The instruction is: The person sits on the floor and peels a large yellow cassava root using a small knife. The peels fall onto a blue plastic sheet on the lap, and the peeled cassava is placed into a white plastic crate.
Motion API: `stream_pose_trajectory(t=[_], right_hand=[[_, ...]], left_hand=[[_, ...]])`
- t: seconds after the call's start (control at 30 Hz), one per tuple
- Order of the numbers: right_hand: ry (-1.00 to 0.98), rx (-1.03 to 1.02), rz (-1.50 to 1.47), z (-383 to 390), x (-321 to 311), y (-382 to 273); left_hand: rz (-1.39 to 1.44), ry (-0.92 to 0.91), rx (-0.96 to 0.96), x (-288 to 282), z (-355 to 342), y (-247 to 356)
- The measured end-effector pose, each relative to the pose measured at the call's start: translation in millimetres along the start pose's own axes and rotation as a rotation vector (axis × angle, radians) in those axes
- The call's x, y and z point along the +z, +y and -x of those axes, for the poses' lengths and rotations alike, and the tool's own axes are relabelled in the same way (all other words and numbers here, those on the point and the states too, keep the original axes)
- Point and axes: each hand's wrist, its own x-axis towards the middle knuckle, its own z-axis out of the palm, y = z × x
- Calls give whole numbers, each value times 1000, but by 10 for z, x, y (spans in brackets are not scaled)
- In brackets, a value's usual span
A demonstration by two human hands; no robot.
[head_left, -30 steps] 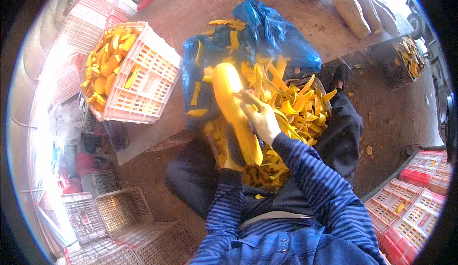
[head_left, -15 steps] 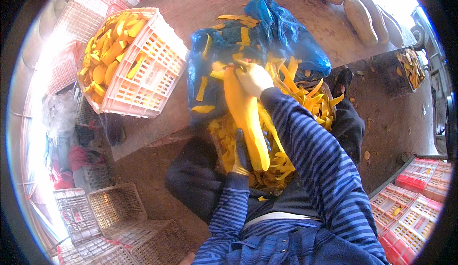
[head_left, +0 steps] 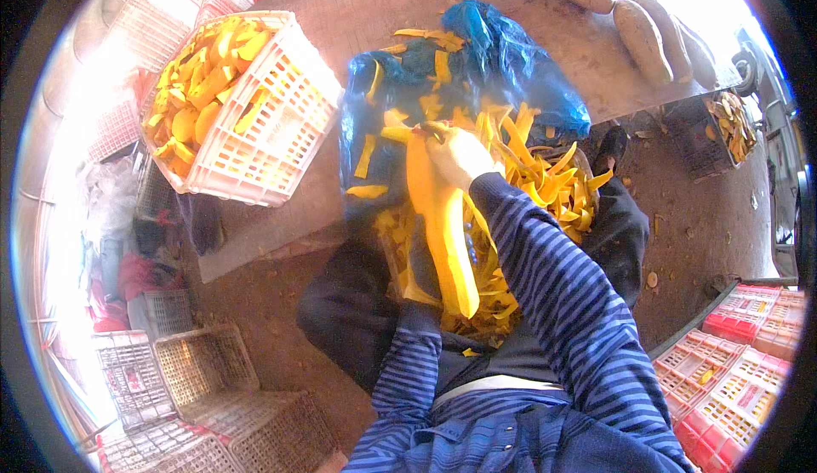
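A long peeled orange squash (head_left: 438, 226) lies lengthwise in front of me, its near end pointing at my lap. My left hand (head_left: 425, 264), in a dark glove with yellowish stains, is wrapped round its near half from the left and below; bluish fingertips show on its right side. My right hand (head_left: 459, 156), in a pale yellow-stained glove, is closed at the far end, against the squash. A small reddish thing shows at those fingers, but its kind cannot be made out. Orange peel strips (head_left: 553, 185) lie heaped beside and under the squash.
A pale crate (head_left: 271, 120) of orange pieces stands at left. Blue plastic sheeting (head_left: 502, 48) with peel scraps lies ahead. Unpeeled tan squashes (head_left: 640, 41) rest at far right. Stacked crates (head_left: 719, 358) stand near right; more crates (head_left: 204, 367) near left. A peel-filled crate (head_left: 694, 133) is farther right.
The squash's near end has shifted slightly toward me. My right hand has moved a little nearer and right, still at the far end. My left hand has slipped lower and further underneath.
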Motion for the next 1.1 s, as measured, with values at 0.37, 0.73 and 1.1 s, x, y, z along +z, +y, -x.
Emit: stream_pose_trajectory(t=[0.37, 0.73, 1.1], right_hand=[[50, 0, -5, 900, 103, -19], [-357, 135, -163, 2625, -546, -32], [39, -160, -122, 172, -103, 123]], left_hand=[[-164, -130, 1, -309, -218, -42], [-233, -202, -125, -242, -226, 50], [60, -310, -235, -338, -291, -13]])
